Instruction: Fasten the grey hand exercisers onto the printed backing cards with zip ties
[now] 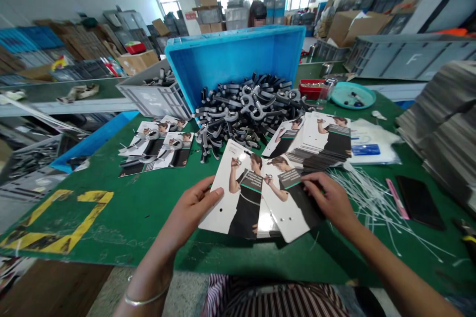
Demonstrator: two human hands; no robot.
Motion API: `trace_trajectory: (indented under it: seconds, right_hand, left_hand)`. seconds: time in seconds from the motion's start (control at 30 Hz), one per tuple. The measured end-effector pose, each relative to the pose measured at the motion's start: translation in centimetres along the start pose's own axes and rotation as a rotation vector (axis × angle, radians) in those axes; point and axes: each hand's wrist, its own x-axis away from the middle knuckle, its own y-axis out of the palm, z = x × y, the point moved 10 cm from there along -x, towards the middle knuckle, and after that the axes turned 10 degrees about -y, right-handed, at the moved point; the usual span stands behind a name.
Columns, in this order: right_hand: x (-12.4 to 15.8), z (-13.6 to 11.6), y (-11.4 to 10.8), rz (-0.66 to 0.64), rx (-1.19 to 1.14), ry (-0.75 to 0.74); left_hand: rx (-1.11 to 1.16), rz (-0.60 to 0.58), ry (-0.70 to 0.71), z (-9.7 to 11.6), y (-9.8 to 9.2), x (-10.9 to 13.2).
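Note:
My left hand (193,208) grips the left edge of a printed backing card (238,193) that lies on the green table (141,208). My right hand (327,198) rests with fingers curled on a second card (286,203) that overlaps the first one's right side. Both cards show a figure in a black top and have small punched holes. Behind them, a fanned stack of the same cards (320,143) lies near a heap of grey and black hand grippers (245,109) spilling from a tipped blue crate (238,54).
Finished cards with grippers attached (156,146) lie at the left. White cable ties (372,198), a black phone (420,203) and a pink strip (396,198) lie at the right. Tall card stacks (446,119) stand far right, a teal dish (353,95) behind. A person (258,14) sits beyond the crate.

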Motion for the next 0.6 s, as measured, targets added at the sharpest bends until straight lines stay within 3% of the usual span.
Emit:
trace_trajectory:
  seconds: [0.07,0.13,0.23,0.3,0.37,0.47,0.53,0.6]
  right_hand:
    - [0.6,4.5,-2.8,0.048,0.171,0.085]
    - [1.6,9.6,-4.3,0.002,0.231,0.216]
    - [4.2,15.7,-4.6,-0.162,0.321,0.346]
    - [5.9,17.9,-4.6,-0.225,0.399,0.360]
    - [6.7,18.2,-5.0,-0.210,0.524,0.313]
    - [6.1,15.8,-5.1,-0.155,0.646,0.217]
    - [5.4,13.1,-4.7,-0.127,0.512,0.189]
    - [5.1,10.0,-3.6,-0.154,0.208,0.211]
  left_hand:
    - [-0.028,-0.048,-0.029,0.8,0.1,-1.3]
    - [0.001,-0.097,-0.082,0.8,0.3,-2.9]
    - [0.131,-0.108,-0.091,0.5,0.1,-4.4]
    - [0.224,-0.125,-0.063,-0.1,0.3,-4.4]
    - [0.289,-0.149,-0.051,-1.3,0.7,-4.0]
    - [0.333,-0.098,-0.049,-3.6,0.9,-3.3]
    - [0.335,-0.040,-0.051,-5.1,0.9,-3.2]
    - [0.323,-0.005,-0.056,-6.2,1.0,-3.3]
